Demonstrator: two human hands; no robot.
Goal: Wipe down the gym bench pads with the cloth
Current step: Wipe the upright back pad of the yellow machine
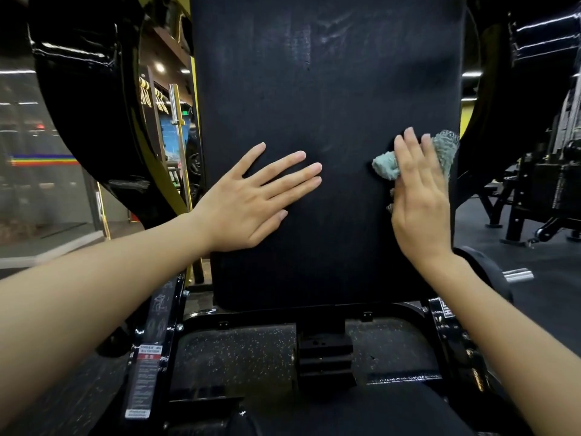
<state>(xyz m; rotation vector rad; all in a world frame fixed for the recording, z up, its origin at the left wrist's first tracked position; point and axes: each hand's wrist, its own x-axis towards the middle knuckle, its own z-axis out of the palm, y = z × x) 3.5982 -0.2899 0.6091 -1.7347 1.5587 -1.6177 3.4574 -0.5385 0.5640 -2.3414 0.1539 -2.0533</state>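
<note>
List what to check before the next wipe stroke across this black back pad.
1. Crumpled teal cloth under right hand: ok.
2. Cloth pressed on tall black textured back pad: ok, near its right edge.
3. Left hand flat on pad: ok.
4. Leftward path free: not ok, left hand lies there.
5. Pale streaks near pad's top gone: not ok.
6. Cloth damp: cannot tell.

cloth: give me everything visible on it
The cloth is pale blue-green with a coarse woven look, crumpled into a wad. The right hand presses it flat-fingered against the right side of the upright black back pad, near its edge. The hand covers its middle; one bunched end sticks out left of the fingers, another shows above and right of the fingertips. Whether it is damp cannot be told.
</note>
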